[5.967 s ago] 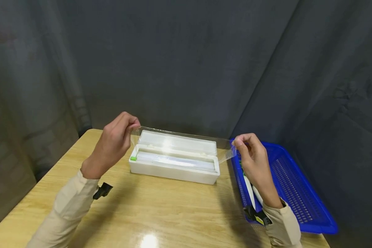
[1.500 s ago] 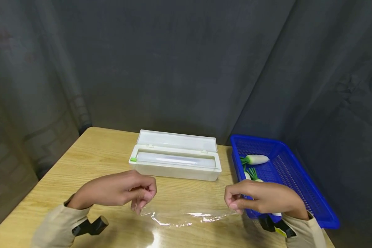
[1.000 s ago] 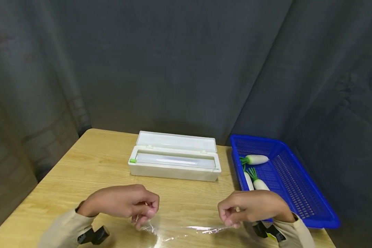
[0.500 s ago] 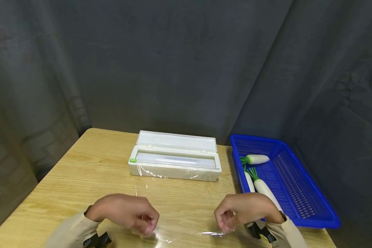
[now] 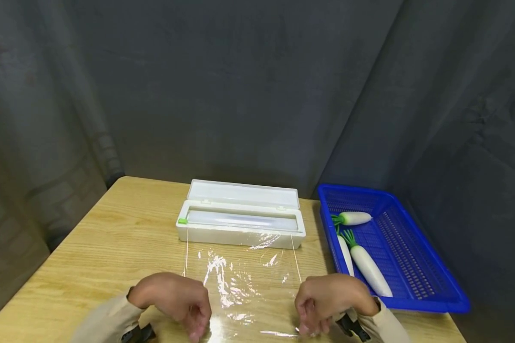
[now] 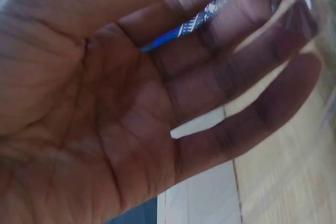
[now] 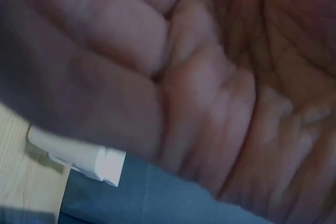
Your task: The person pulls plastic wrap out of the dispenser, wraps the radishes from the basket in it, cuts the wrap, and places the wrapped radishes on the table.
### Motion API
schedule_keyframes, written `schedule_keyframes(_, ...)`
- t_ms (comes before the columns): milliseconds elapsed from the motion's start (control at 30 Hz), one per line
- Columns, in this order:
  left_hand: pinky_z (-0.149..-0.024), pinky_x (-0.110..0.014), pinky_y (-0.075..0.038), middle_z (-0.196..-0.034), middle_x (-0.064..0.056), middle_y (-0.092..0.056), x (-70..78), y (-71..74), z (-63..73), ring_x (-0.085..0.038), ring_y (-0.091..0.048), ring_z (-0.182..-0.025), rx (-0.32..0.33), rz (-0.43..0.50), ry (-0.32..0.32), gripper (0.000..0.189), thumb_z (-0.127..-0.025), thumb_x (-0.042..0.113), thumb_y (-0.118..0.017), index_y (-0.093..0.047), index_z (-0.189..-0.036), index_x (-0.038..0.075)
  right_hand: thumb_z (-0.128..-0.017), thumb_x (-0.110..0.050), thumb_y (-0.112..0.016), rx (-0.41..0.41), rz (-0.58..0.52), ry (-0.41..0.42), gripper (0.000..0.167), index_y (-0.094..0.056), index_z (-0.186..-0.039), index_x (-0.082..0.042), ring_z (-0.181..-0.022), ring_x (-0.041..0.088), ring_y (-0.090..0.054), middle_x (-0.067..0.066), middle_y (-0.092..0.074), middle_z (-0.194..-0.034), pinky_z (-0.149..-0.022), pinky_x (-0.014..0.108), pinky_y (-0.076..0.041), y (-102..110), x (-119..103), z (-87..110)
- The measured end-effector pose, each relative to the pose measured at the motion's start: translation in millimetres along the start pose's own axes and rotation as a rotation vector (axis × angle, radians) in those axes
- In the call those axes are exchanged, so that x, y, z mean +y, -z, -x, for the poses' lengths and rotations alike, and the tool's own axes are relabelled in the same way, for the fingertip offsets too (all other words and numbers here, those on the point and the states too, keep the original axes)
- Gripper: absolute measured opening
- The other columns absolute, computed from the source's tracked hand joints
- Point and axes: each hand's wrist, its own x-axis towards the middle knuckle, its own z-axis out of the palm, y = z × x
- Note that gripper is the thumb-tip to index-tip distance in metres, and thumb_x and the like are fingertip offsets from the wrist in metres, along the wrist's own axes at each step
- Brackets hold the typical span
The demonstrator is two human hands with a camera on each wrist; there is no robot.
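A sheet of clear plastic wrap (image 5: 240,281) stretches from the white dispenser box (image 5: 240,237) toward me, low over the table. At its near left corner my left hand (image 5: 178,300) pinches the edge, and in the left wrist view film glints at that hand's fingertips (image 6: 299,19). My right hand (image 5: 328,300) pinches the near right corner; its palm and fingers fill the right wrist view, where the fingertips are hidden. The box lid (image 5: 242,193) is tipped back, showing the roll (image 5: 242,219) inside. A small green slider (image 5: 182,221) sits at the box's left end.
To the right stands a blue plastic basket (image 5: 425,257) holding white radishes (image 5: 371,269) with green tops, close beside my right hand. A wooden table (image 5: 124,224) lies under everything. Dark curtains (image 5: 223,95) hang behind it and at the sides.
Both hands have come down from beside the box and drawn the plastic wrap toward me. The film, slack and bunched a second ago, now lies spread between box and hands.
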Motion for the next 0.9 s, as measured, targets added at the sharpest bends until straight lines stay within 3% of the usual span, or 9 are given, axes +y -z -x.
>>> schedule_keyframes(67,-0.064,-0.011,-0.049,-0.072,0.02,-0.066,0.4,-2.4,-1.8,0.013,-0.049,-0.065,0.02,-0.001,0.031,0.008,-0.09,0.017,-0.083,-0.079,-0.084,0.015,-0.093,-0.004,-0.076,0.05,-0.022,-0.056,0.023,-0.07,-0.071,-0.01,-0.044,0.005,-0.056,-0.001,-0.069,-0.059,-0.043,0.018,-0.045,-3,-2,-0.3)
schedule_keyframes(167,-0.063,-0.013,-0.049,-0.075,0.024,-0.064,-1.7,-1.5,-1.6,0.012,-0.05,-0.066,0.086,0.003,0.043,0.006,-0.094,0.019,-0.079,-0.079,-0.088,0.019,-0.1,-0.015,-0.071,0.133,0.038,-0.069,0.029,-0.068,-0.072,-0.01,-0.04,0.006,-0.053,0.003,-0.065,-0.052,-0.04,0.021,-0.044,-1,-4,-2.2)
schedule_keyframes(300,-0.065,-0.017,-0.05,-0.081,0.02,-0.067,-9.2,10.6,4.9,0.009,-0.053,-0.07,0.219,0.029,0.008,0.01,-0.101,0.018,-0.071,-0.078,-0.094,0.019,-0.103,-0.012,-0.066,0.358,0.177,-0.038,0.021,-0.066,-0.082,-0.01,-0.041,0.008,-0.05,0.001,-0.057,-0.051,-0.045,0.025,-0.044,3,-5,-9.2)
schedule_keyframes(367,-0.065,-0.018,-0.049,-0.082,0.018,-0.066,-13.7,18.1,9.9,0.007,-0.052,-0.071,0.328,0.009,0.011,0.011,-0.101,0.017,-0.07,-0.075,-0.092,0.02,-0.102,-0.011,-0.067,0.511,0.252,-0.034,0.014,-0.066,-0.089,-0.01,-0.048,0.01,-0.05,-0.002,-0.055,-0.056,-0.05,0.027,-0.042,2,-5,-15.0)
schedule_keyframes(467,-0.067,-0.022,-0.05,-0.086,0.017,-0.067,-22.5,28.8,17.8,0.004,-0.056,-0.076,0.558,-0.082,0.052,0.011,-0.101,0.016,-0.072,-0.073,-0.091,0.021,-0.099,-0.009,-0.071,0.715,0.358,-0.043,0.007,-0.066,-0.095,-0.01,-0.063,0.018,-0.057,0.0,-0.059,-0.069,-0.056,0.036,-0.045,-1,-5,-25.4)
schedule_keyframes(600,-0.069,-0.029,-0.054,-0.096,0.01,-0.071,-38.7,40.9,28.5,-0.007,-0.066,-0.085,0.886,-0.227,0.182,0.007,-0.096,0.013,-0.077,-0.074,-0.099,0.018,-0.096,-0.005,-0.073,0.845,0.419,-0.055,0.012,-0.066,-0.104,-0.01,-0.077,0.028,-0.066,0.007,-0.066,-0.084,-0.064,0.046,-0.051,-5,-5,-35.3)
schedule_keyframes(667,-0.069,-0.035,-0.056,-0.105,0.002,-0.072,-48.8,44.5,33.3,-0.018,-0.07,-0.091,0.987,-0.267,0.229,0.016,-0.093,0.01,-0.08,-0.073,-0.107,0.013,-0.096,-0.005,-0.073,0.878,0.422,-0.062,0.016,-0.066,-0.109,-0.01,-0.079,0.029,-0.065,0.01,-0.066,-0.088,-0.065,0.047,-0.052,-6,-4,-38.0)
schedule_keyframes(767,-0.074,-0.046,-0.059,-0.121,-0.012,-0.068,-63.2,47.0,38.8,-0.034,-0.069,-0.105,1.028,-0.294,0.254,0.037,-0.089,0.005,-0.083,-0.068,-0.123,0.006,-0.096,-0.004,-0.072,0.919,0.415,-0.058,0.023,-0.066,-0.118,-0.01,-0.083,0.03,-0.065,0.013,-0.066,-0.095,-0.069,0.048,-0.053,-7,-2,-41.8)
schedule_keyframes(900,-0.077,-0.054,-0.059,-0.136,-0.019,-0.059,-79.5,45.4,42.9,-0.042,-0.063,-0.12,0.957,-0.275,0.243,0.067,-0.084,-0.001,-0.086,-0.055,-0.143,0.006,-0.097,-0.003,-0.071,0.945,0.397,-0.031,0.027,-0.066,-0.123,-0.009,-0.091,0.032,-0.066,0.016,-0.068,-0.103,-0.075,0.049,-0.054,-5,1,-46.8)
